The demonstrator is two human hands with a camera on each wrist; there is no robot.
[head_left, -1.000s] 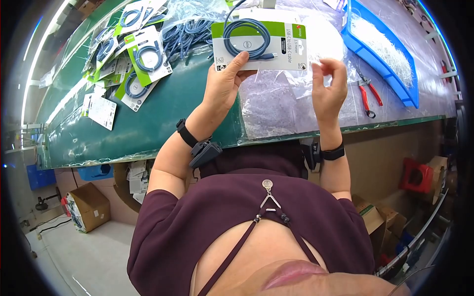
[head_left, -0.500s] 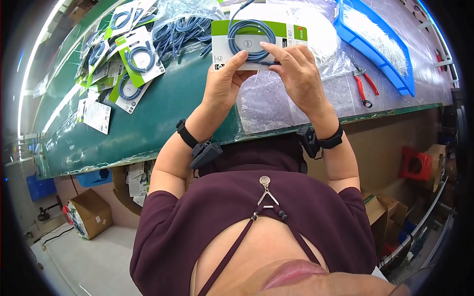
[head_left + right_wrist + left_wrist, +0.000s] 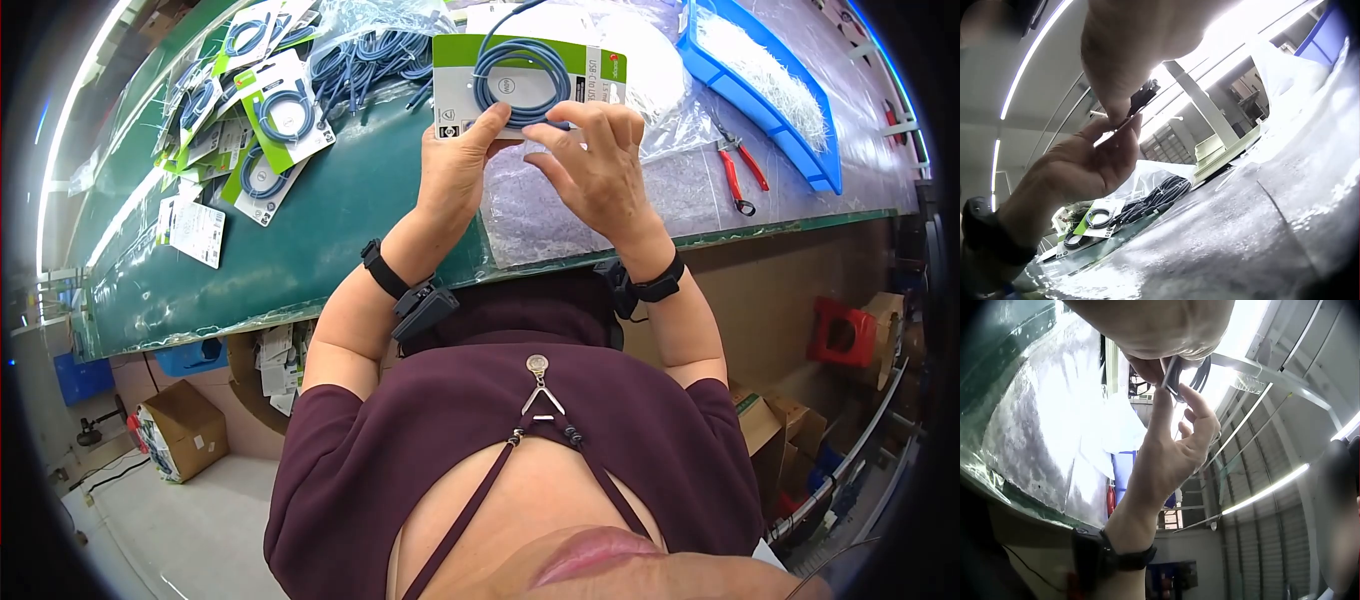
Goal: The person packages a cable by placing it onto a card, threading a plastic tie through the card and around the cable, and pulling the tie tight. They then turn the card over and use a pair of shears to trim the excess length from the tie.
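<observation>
In the head view my left hand (image 3: 455,180) grips the lower left of a white-and-green cable card (image 3: 462,85), its thumb over the front by the coil. A blue-grey USB-C cable (image 3: 525,45) lies coiled on the card, one length running up past the top edge. My right hand (image 3: 600,170) is at the card's lower right, fingers bent over the front and covering the plug end. Its index fingertip is right at the coil's lower edge, with the thumb apart below. In the left wrist view the right hand (image 3: 1172,450) meets the card, seen nearly edge-on.
Several carded cables (image 3: 285,115) are piled at the left, beside a heap of loose cables (image 3: 370,65) and clear plastic. Red-handled cutters (image 3: 735,175) lie to the right, near a blue tray (image 3: 770,115) of thin white strips. The table's front edge (image 3: 370,310) runs close to the body.
My right hand came in from the right of the card to the coil, then drew slightly down, its index finger moving to the lower edge. The left hand keeps its hold.
</observation>
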